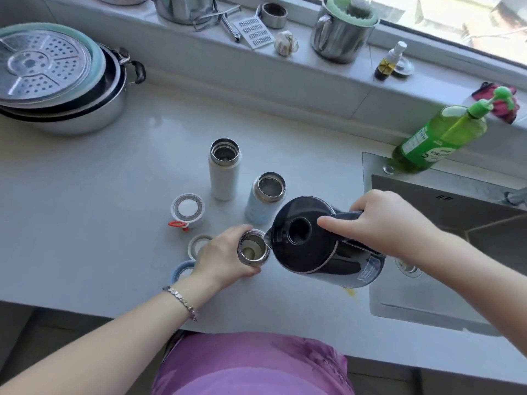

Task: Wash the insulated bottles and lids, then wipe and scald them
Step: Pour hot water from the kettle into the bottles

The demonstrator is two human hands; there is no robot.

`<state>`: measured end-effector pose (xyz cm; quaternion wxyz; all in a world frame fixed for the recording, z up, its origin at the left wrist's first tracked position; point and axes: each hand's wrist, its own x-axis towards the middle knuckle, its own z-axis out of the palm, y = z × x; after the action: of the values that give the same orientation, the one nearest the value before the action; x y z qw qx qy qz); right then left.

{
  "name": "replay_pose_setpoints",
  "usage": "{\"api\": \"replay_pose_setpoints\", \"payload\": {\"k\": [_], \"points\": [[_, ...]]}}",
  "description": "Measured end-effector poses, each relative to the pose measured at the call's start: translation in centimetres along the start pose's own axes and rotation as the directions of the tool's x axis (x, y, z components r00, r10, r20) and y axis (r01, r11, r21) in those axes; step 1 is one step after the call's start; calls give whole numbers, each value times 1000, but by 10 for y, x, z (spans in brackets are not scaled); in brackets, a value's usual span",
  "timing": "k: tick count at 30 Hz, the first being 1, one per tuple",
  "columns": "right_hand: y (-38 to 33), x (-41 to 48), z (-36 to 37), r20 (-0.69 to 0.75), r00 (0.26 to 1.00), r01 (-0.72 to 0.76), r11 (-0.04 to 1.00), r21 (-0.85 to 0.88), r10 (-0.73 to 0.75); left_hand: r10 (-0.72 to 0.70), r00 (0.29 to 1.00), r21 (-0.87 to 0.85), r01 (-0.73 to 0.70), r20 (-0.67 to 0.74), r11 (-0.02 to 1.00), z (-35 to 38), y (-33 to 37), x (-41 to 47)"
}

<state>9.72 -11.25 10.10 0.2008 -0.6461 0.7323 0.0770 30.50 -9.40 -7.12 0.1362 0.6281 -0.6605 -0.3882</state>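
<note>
Three open insulated bottles stand on the grey counter. My left hand (225,256) grips the nearest bottle (253,248) around its steel mouth. My right hand (382,220) holds the handle of a black electric kettle (313,238), thumb on its lid, and the kettle is tilted with its spout at that bottle's rim. Behind stand a light blue bottle (266,199) and a white bottle (225,169). A white lid with an orange strap (187,210) lies to the left. Two more lids, one white (198,243) and one blue (181,270), are partly hidden by my left hand.
A steel sink (456,252) is sunk into the counter at right, with a green dish soap bottle (433,141) at its back corner. Stacked pots with a steamer plate (57,78) sit at far left. The window ledge holds a steel mug (342,32), garlic, utensils and a small spray bottle (389,62).
</note>
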Motion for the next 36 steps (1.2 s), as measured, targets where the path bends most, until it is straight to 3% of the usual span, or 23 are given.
{"api": "replay_pose_setpoints", "payload": {"k": [5, 14, 36], "points": [[-14, -2, -5, 24, 1000, 9, 987, -158, -6, -11, 1000, -40, 11, 9, 999, 0, -3, 1], [-29, -1, -9, 49, 999, 11, 959, -282, 3, -3, 1000, -66, 5, 29, 998, -1, -7, 1], [-54, 3, -17, 77, 995, 93, 913, -396, -68, -3, 999, -1, 3, 47, 1000, -3, -7, 4]]}}
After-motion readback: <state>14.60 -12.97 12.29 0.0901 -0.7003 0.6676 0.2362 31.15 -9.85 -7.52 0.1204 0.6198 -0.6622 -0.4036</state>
